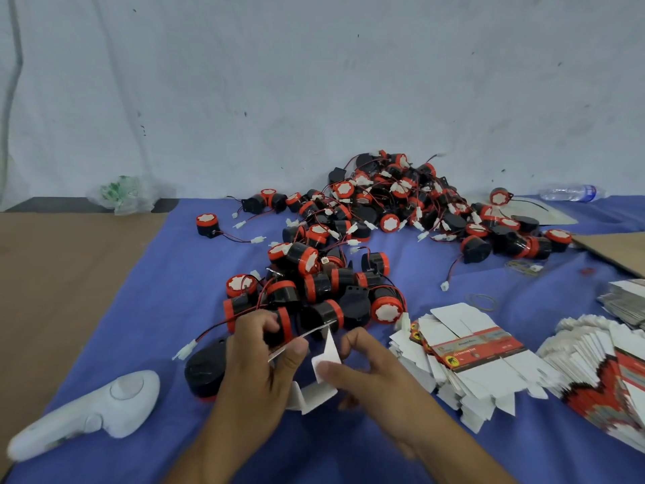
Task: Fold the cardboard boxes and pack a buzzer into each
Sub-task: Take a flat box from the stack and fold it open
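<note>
Box, part-folded, held just above the blue desk between both hands. Left hand: fingers curled, thumb pinching the edge of a card panel; whether they also touch the red-ringed buzzer right behind them cannot be told. Right hand: thumb and fingers pinching a white flap that stands upright between the two hands. Nearest loose buzzer lies on the desk just beside the left hand, on its outer side. The heap of buzzers lies straight beyond the fingers, and the stack of flat boxes lies to the right of the right hand. Judged from this, the left hand is the nearer for picking a buzzer while the right hand steadies the box.
</note>
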The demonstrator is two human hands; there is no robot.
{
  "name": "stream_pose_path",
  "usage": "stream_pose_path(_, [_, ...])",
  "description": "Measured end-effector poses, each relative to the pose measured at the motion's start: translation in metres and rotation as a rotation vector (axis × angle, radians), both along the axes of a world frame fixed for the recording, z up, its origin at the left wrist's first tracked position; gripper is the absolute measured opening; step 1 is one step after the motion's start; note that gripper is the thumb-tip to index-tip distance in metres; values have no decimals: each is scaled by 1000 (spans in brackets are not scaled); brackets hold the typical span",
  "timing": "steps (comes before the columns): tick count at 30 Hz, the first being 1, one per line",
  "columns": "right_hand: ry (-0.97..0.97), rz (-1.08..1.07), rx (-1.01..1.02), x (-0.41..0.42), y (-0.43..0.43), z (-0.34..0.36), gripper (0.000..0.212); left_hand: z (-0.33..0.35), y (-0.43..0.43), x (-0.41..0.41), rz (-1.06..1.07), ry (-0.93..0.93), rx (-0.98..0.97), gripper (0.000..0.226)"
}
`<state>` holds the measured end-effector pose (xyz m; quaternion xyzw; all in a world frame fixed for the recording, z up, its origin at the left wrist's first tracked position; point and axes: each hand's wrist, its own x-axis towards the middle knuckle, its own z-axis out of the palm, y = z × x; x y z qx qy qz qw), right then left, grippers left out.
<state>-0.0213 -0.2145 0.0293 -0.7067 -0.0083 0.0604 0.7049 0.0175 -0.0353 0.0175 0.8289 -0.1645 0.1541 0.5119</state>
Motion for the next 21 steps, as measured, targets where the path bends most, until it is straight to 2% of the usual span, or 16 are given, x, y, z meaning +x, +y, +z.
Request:
stream_pose_path(5, [-39,-43,-58,5,-11,0,36,13,0,-3,-177,-1,-66,33])
stream_pose_path(7, [-32,-58,23,7,-13,1,29,18,0,-6,-233,-25,-110,33])
stream_pose_path(9, [-40,-72,103,7,-12,2,24,19,-1,-9,-287,-65,-93,43])
stream_pose_path(12, [-53,-64,168,6,-9,1,41,11,-7,-11,-277,-51,-46,38])
stream_pose_path(14, [-57,-39,178,5,-4,0,45,4,-11,-10,-259,5,-86,32])
stream_pose_path(18, [-70,25,28,2,4,-1,28,4,-8,-7,-214,85,-147,40])
stream_pose_path(21, [-212,24,-295,0,0,-4,23,9,-4,-3,-207,179,-276,35])
